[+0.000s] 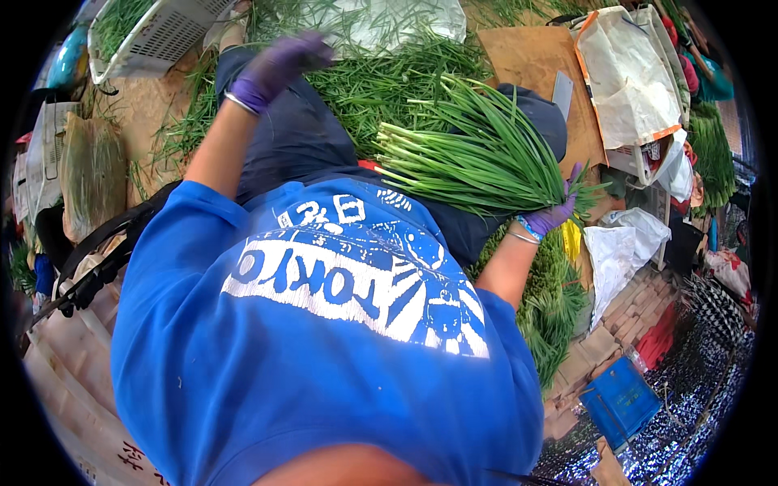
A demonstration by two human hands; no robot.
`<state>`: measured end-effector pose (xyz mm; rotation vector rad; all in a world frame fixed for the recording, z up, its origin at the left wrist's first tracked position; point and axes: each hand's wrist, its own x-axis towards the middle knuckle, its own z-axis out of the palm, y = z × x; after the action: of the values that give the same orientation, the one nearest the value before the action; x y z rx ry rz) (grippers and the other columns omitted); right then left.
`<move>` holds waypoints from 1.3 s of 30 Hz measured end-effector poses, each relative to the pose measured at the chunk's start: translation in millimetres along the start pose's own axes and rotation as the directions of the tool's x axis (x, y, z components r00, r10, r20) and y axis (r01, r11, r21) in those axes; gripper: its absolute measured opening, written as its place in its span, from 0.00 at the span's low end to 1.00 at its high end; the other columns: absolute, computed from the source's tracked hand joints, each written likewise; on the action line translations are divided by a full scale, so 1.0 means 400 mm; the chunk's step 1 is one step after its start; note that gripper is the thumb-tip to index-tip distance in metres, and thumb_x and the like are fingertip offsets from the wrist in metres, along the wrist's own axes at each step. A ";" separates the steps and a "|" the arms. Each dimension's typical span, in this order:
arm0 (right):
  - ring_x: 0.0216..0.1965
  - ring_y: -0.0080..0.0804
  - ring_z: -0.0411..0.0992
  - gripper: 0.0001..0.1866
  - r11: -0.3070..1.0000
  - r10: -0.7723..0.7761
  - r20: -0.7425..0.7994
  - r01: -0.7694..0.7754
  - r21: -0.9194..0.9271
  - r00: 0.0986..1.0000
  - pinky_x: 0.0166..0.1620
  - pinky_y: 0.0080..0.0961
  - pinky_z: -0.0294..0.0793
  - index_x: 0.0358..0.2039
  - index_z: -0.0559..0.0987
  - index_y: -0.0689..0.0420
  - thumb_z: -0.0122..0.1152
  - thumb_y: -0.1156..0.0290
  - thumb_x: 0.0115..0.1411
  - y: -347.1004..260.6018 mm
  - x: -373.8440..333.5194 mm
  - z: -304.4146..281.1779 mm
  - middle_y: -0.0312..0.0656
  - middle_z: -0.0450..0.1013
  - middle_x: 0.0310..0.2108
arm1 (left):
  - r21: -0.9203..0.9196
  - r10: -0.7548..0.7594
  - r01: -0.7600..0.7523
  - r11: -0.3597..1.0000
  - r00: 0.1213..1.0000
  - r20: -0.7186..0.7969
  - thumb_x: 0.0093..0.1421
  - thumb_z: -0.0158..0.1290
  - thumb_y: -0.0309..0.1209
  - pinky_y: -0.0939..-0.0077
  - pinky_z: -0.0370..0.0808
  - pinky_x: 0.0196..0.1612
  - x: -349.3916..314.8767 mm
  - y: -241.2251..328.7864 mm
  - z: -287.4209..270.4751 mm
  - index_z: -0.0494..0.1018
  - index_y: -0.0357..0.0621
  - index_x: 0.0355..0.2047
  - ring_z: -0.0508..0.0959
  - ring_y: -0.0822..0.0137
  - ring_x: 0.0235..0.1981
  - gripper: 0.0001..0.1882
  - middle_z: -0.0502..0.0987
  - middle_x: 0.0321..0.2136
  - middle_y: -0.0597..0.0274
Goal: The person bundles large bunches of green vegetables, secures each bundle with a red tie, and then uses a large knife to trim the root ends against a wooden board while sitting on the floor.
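A thick bunch of green garlic chives (478, 158) lies across my lap and right thigh, its pale cut ends toward the left. My right hand (549, 217), in a purple glove, is closed round the bunch near its right end, where thin leaf tips stick out past the fingers. Raised over my left knee is my left hand (284, 66), also gloved in purple. Its fingers look stretched out, a little smeared by motion, with nothing seen in them. Loose green blades (356, 89) are heaped on the ground between my legs.
A white basket (154, 40) holding greens stands at the far left. On the right are a brown board (531, 61), a white sack (628, 77) over a crate, and a blue bin (620, 401). More chives (547, 312) lie beside my right arm.
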<state>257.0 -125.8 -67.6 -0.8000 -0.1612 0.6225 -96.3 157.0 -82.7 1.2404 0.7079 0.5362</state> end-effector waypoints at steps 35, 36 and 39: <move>0.18 0.19 0.53 0.25 0.979 0.071 0.198 -0.030 -0.202 0.978 0.25 0.18 0.59 0.59 0.51 0.55 0.33 0.69 0.60 0.144 0.047 0.028 0.29 0.50 0.18 | 0.403 -0.553 0.436 0.805 0.797 0.242 0.55 0.52 0.39 0.80 0.62 0.22 -0.204 0.210 0.243 0.69 0.43 0.22 0.64 0.81 0.19 0.13 0.65 0.15 0.73; 0.16 0.16 0.50 0.25 0.970 -0.005 0.228 0.060 -0.236 0.974 0.23 0.15 0.56 0.59 0.52 0.56 0.34 0.69 0.60 0.151 0.037 0.060 0.27 0.47 0.17 | 0.426 -0.563 0.437 0.793 0.793 0.234 0.55 0.51 0.39 0.80 0.62 0.22 -0.206 0.222 0.242 0.69 0.43 0.22 0.64 0.81 0.19 0.13 0.64 0.15 0.74; 0.16 0.17 0.52 0.26 0.991 0.131 0.202 -0.132 -0.008 0.971 0.22 0.15 0.58 0.59 0.50 0.56 0.36 0.66 0.60 0.135 0.035 0.084 0.28 0.50 0.16 | 0.433 -0.481 0.296 0.851 0.772 0.416 0.55 0.50 0.39 0.82 0.64 0.25 -0.188 0.167 0.203 0.72 0.42 0.27 0.65 0.82 0.21 0.13 0.69 0.18 0.75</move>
<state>231.4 -68.0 -84.0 -0.7453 -0.2944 0.8297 -86.9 67.0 9.6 1.4276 0.5900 -0.2925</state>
